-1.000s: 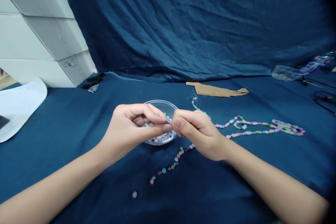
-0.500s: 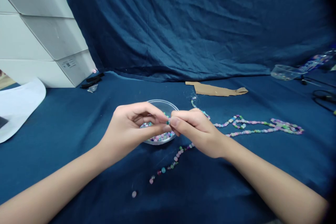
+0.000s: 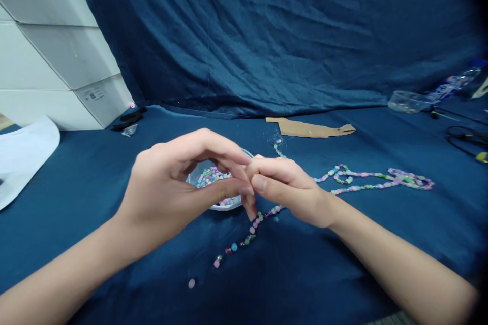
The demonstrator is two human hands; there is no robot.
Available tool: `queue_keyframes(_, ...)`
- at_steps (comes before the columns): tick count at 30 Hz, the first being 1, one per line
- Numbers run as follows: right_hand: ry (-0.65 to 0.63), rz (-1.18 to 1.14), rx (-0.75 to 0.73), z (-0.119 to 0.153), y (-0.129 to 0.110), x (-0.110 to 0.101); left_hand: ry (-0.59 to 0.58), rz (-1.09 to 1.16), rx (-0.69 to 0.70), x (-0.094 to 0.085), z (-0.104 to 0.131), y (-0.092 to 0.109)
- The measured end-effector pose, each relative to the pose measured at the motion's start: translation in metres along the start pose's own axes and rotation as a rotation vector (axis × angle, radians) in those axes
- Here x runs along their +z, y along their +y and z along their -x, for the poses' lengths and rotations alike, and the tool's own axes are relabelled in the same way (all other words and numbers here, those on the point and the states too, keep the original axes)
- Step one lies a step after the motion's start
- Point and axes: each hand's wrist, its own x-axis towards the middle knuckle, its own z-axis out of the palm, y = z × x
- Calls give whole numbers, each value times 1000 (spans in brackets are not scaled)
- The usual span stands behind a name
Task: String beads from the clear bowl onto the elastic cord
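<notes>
My left hand (image 3: 183,177) and my right hand (image 3: 292,188) meet fingertip to fingertip at the middle. Thumb and fingers of each are pinched together; whatever lies between them is hidden. Behind my left fingers stands a clear round bowl (image 3: 191,176), partly covered, holding many small pastel beads (image 3: 213,177). A long string of coloured beads (image 3: 360,188) lies on the cloth to the right and passes behind my right hand. Its darker beads (image 3: 247,241) trail below my fingertips toward the front, with one pale pink bead (image 3: 191,283) apart at the end.
White boxes (image 3: 46,61) are stacked at the left, near a white sheet (image 3: 28,160) and small black items (image 3: 129,118). A torn cardboard strip (image 3: 312,128) lies behind the beads. At the right are a clear tub (image 3: 407,102), a plastic bottle (image 3: 457,84) and black cables (image 3: 465,137).
A dark green bead that showed at the left fingertips is now out of sight. My left hand looks larger and more arched, its fingers pressed against the right fingertips. The view has shifted slightly.
</notes>
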Motion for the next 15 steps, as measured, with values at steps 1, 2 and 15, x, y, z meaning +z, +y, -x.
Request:
queue_keyframes(1, 12, -44, 13, 0, 1, 0, 6, -8, 5, -1, -1, 0)
queue_keyframes(2, 29, -81, 25, 0, 3, 0, 11, -22, 8, -2, -2, -1)
queue_keyframes(15, 354, -379, 213, -6, -5, -9, -835, -942, -154, -23, -42, -66)
